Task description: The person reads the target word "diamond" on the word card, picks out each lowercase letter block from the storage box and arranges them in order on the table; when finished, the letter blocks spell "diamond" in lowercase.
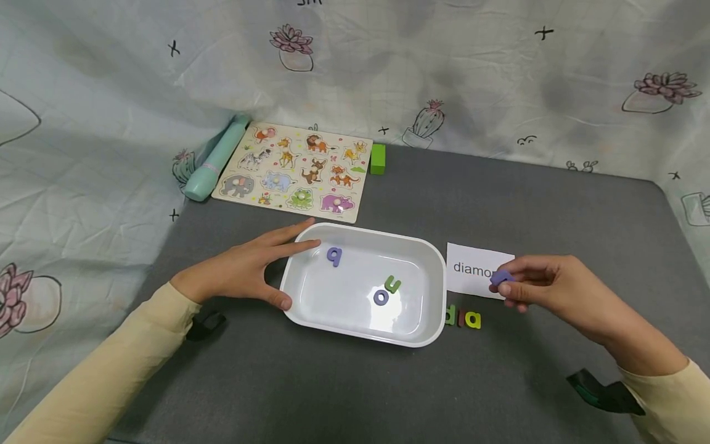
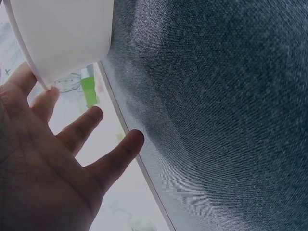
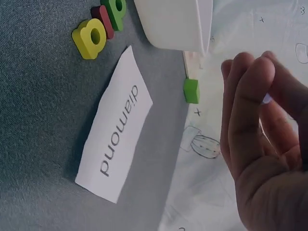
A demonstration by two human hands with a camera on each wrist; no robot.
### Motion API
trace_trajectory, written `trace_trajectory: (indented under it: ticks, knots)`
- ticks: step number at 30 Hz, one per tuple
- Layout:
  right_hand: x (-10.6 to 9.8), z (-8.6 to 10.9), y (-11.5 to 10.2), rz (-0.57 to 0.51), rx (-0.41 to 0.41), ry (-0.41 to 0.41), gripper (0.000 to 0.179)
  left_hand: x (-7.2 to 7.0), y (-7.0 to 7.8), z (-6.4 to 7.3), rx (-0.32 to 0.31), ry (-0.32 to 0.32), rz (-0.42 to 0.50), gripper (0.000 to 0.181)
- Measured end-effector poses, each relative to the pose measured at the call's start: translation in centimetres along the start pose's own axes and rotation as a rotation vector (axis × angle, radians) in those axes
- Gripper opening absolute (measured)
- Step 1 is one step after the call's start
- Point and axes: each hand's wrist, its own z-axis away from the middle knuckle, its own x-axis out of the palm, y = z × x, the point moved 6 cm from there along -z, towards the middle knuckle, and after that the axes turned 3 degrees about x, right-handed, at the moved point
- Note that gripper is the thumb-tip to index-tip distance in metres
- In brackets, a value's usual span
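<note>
Your right hand (image 1: 549, 280) pinches a purple letter (image 1: 501, 277) between thumb and fingertips, over the right end of the "diamond" word card (image 3: 118, 130); the fingers hide too much to tell which letter it is. Your left hand (image 1: 249, 265) has its fingers spread apart, touching the left end of the white tray (image 1: 344, 302), where a purple q-like letter (image 1: 339, 256), a green u-shaped letter (image 1: 392, 290) and a purple o (image 1: 375, 298) lie. On the bench (image 1: 516, 209), a green d (image 3: 113, 15), red i (image 3: 102, 22) and yellow a (image 3: 85, 45) stand in a row just below the card. You appear to be mid-spelling, on the fourth letter; the next move likely calls for lowering it beside the a, turned upright.
</note>
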Motion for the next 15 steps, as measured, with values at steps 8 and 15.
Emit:
trace_trajectory:
  ticks: [8, 15]
  knots:
    - [-1.0, 0.8, -0.1, 0.284, -0.004, 0.106, 0.025, 0.0, -0.1, 0.1, -0.002, 0.005, -0.001, 0.107]
    - [-1.1, 1.6, 0.7, 0.476, 0.027, 0.158, 0.012, 0.0, 0.0, 0.0, 0.003, 0.001, 0.002, 0.106]
